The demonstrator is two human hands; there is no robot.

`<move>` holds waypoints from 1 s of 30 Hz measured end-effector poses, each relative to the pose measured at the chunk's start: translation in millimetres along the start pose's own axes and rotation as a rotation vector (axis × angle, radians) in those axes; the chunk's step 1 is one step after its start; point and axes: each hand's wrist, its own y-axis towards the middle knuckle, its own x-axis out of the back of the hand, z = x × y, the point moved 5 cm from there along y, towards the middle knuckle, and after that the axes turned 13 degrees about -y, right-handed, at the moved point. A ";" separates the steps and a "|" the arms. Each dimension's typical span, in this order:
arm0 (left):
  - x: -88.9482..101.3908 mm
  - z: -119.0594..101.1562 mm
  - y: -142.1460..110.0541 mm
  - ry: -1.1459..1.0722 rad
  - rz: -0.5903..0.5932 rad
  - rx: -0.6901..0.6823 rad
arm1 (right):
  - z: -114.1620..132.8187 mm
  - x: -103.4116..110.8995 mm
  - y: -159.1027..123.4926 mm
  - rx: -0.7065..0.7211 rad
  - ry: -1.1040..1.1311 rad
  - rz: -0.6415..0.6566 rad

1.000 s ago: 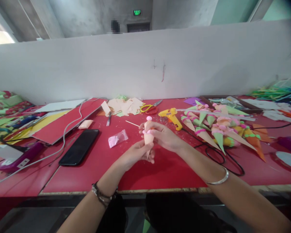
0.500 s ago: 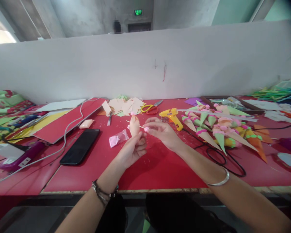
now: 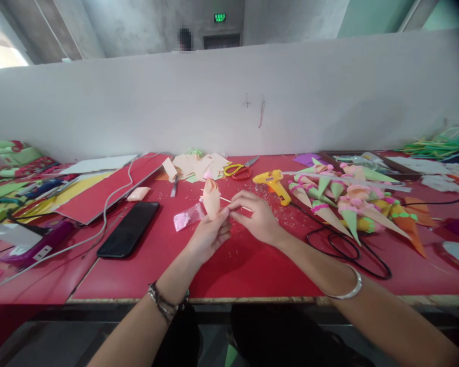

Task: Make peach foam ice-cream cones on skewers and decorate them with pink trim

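Note:
My left hand (image 3: 214, 229) pinches the lower end of a peach-coloured cone (image 3: 211, 201), its wider end upward. Small pink pom-poms (image 3: 208, 175) show at the cone's top and left edge. Just right of it, my right hand (image 3: 254, 214) has its thumb and fingers closed on a thin pale stick (image 3: 245, 207). The stick slants across the fingers, and its other end reaches to the cone. Whether the stick touches the cone I cannot tell. My two hands meet at the fingertips above the red table (image 3: 252, 270).
A yellow glue gun (image 3: 273, 184) with a black cord lies to the right, beside a pile of finished-looking cones (image 3: 348, 199). Scissors (image 3: 240, 169) and peach sheets (image 3: 199, 167) lie behind. Left are a bag of pink pom-poms (image 3: 187, 216), a phone (image 3: 129, 229) and a white cable (image 3: 106, 214).
The pink pom-pom at my right fingertips no longer shows. My right fingers have closed in toward my left hand, and the stick now extends across them to the right.

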 end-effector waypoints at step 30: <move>4.8 14.0 -3.1 0.303 -0.137 0.110 | -42.5 -3.3 -1.3 -0.507 0.670 -0.260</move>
